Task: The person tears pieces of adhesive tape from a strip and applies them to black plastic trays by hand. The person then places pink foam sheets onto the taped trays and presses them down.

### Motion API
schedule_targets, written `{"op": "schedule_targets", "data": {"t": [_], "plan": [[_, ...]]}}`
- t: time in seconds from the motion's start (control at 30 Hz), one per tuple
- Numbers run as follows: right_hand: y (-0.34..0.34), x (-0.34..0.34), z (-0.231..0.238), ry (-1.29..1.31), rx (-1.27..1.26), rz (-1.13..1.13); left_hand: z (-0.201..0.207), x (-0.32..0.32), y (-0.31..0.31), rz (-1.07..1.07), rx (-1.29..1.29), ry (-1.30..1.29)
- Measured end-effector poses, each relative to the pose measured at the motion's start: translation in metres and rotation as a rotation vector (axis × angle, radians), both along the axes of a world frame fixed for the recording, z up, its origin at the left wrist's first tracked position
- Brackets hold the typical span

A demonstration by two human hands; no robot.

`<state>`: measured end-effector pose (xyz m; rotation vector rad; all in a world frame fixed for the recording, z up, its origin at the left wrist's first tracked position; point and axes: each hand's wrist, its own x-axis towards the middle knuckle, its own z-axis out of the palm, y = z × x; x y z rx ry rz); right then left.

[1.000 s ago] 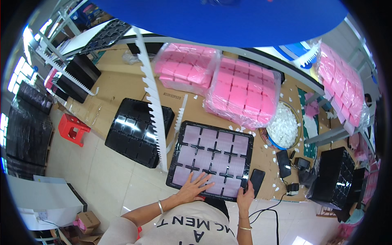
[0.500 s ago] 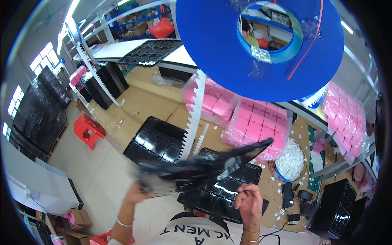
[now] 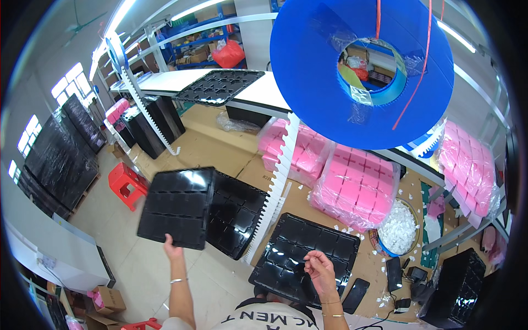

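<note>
My left hand [image 3: 174, 250] grips the lower edge of a black plastic tray [image 3: 175, 209], held up and tilted at the left. Behind it, a second black tray [image 3: 235, 212] lies on the cardboard-covered bench, partly hidden by the held one. In front of me lies another black compartment tray [image 3: 294, 245]. Over its right part hovers my right hand [image 3: 320, 270], fingers curled together in a pinch; whether anything small is between them I cannot make out. A white toothed strip [image 3: 278, 181] hangs down between these trays, below a large blue reel [image 3: 297, 66].
Pink foam blocks [image 3: 357, 184] in clear wrap sit beyond the trays. A basin of white scraps [image 3: 399, 228], a black phone-like slab [image 3: 356, 295], a black adapter [image 3: 416, 273] and stacked black trays [image 3: 456, 283] stand right. A red stool [image 3: 127, 186] is on the left floor.
My left hand has swung the tray up and left, from over the front tray to beside the left one, baring the front tray. The right hand has shifted slightly left; the view has shifted.
</note>
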<state>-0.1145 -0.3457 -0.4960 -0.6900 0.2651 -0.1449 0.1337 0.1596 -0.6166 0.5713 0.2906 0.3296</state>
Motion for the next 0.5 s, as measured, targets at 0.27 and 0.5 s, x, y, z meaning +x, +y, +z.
{"op": "schedule_targets", "data": {"t": [0.27,0.5], "plan": [[0.012,-0.001,-0.047,0.260,-0.092,-0.120,-0.053,0.013,-0.115,0.006,0.143,0.413],[0.017,-0.025,-0.072,0.377,-0.072,-0.169,-0.047,0.015,-0.124,0.123,1.247,0.733]]}}
